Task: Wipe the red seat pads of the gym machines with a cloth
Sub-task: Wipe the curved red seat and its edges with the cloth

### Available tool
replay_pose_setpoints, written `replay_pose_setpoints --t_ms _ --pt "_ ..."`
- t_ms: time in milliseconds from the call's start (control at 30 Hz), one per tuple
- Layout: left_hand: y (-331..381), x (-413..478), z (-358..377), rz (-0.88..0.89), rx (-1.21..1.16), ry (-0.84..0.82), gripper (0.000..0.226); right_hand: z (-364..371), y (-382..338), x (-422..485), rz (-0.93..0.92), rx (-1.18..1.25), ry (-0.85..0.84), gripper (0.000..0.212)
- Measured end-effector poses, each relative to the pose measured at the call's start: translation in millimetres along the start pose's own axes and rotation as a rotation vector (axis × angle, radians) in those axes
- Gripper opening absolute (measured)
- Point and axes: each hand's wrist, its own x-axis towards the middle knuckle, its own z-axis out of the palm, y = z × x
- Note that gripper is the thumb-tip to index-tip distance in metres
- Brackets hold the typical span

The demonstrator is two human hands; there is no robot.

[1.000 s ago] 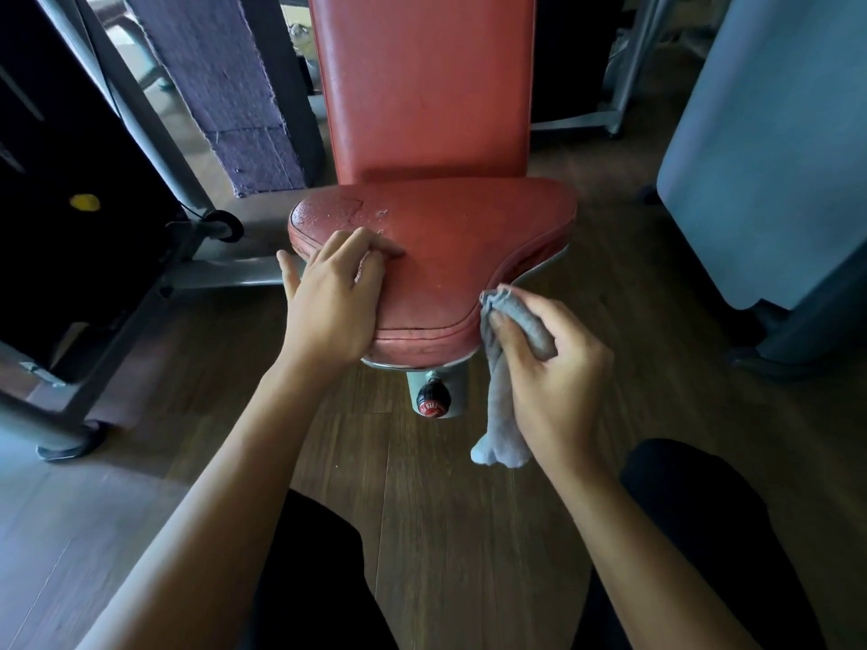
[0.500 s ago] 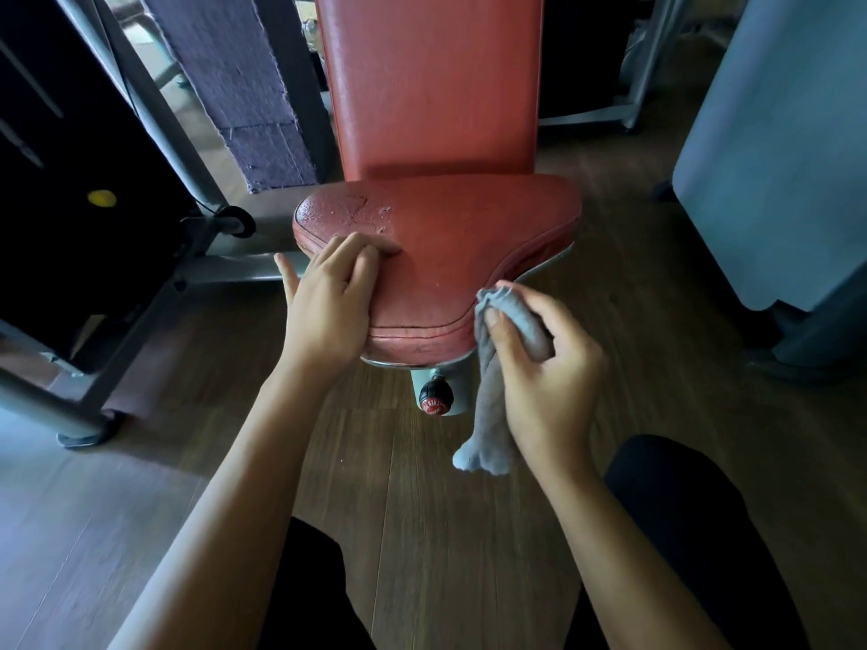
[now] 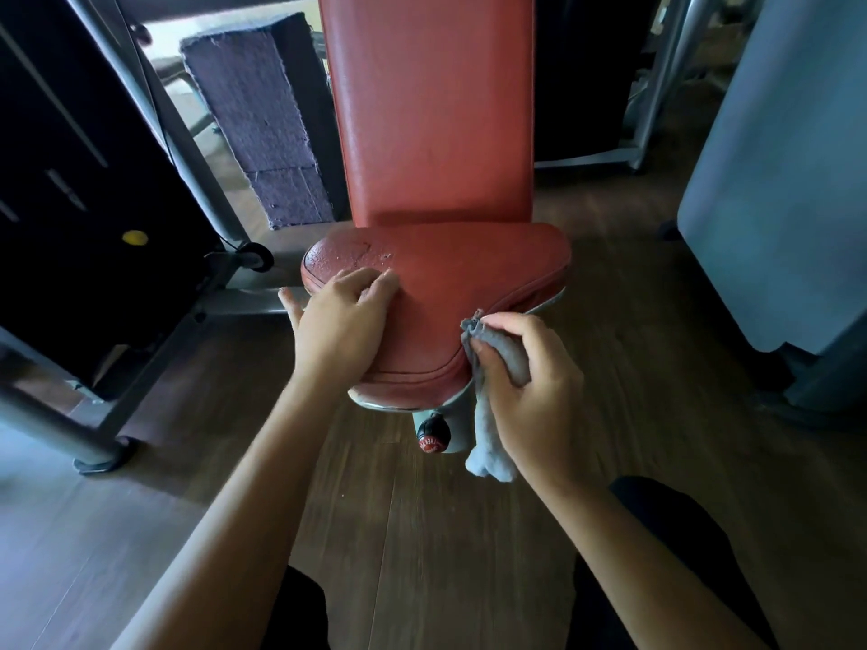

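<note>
A red seat pad (image 3: 450,279) of a gym machine lies in front of me, with its red back pad (image 3: 434,110) upright behind it. The seat's far left corner looks cracked and worn. My left hand (image 3: 345,321) rests on the left front part of the seat, fingers laid on top and thumb out over the left edge. My right hand (image 3: 530,387) grips a grey cloth (image 3: 497,368) bunched against the seat's right front edge. The cloth's loose end hangs down below the seat.
A red and black knob (image 3: 432,436) sticks out under the seat's front. Grey frame tubes (image 3: 155,110) and a black weight stack (image 3: 70,190) stand at the left. A grey panel (image 3: 779,180) rises at the right. Wooden floor (image 3: 422,532) lies below, my dark-clad knees at the bottom.
My right hand has slid the cloth a little up along the seat's right front edge. My left hand has stayed on the seat. My view has shifted slightly.
</note>
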Motion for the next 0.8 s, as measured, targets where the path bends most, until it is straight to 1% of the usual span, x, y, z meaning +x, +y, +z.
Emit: replay_pose_setpoints --t_ms 67,133,233,267,333,400,467,533,600,667,700,800 --pt "2 -3 7 -0.018 -0.005 0.081 0.032 2 18 10 0.005 -0.012 0.046 0.011" --pt "-4 -2 10 0.003 -0.037 0.147 0.028 4 37 25 0.042 -0.045 0.120 0.009" --pt "-6 -2 10 0.047 -0.034 0.202 0.029 9 45 32 0.084 -0.040 0.196 0.010" --pt "-6 -2 10 0.050 -0.044 0.194 0.030 11 40 26 0.097 -0.010 0.195 0.010" --pt "-5 -2 10 0.053 -0.087 0.178 0.030 12 27 5 0.092 0.058 0.139 0.012" --pt "-6 -3 9 0.078 -0.130 0.170 0.027 7 22 -8 0.017 0.086 0.064 0.013" --pt "-6 -4 9 0.106 -0.154 0.161 0.023 1 35 -1 -0.066 0.056 0.013 0.013" --pt "-5 -3 9 0.115 -0.168 0.146 0.021 -3 55 17 -0.097 -0.040 0.037 0.015" --pt "-4 -3 8 0.138 -0.175 0.120 0.020 -2 69 28 -0.056 -0.111 0.101 0.017" --pt "-3 -2 8 0.182 -0.173 0.078 0.017 2 63 23 0.004 -0.081 0.141 0.017" --pt "-2 -2 8 0.202 -0.174 0.049 0.015 4 54 17 0.017 -0.051 0.128 0.016" --pt "-1 -2 7 0.257 -0.142 -0.013 0.013 5 37 4 -0.045 0.018 0.056 0.014"
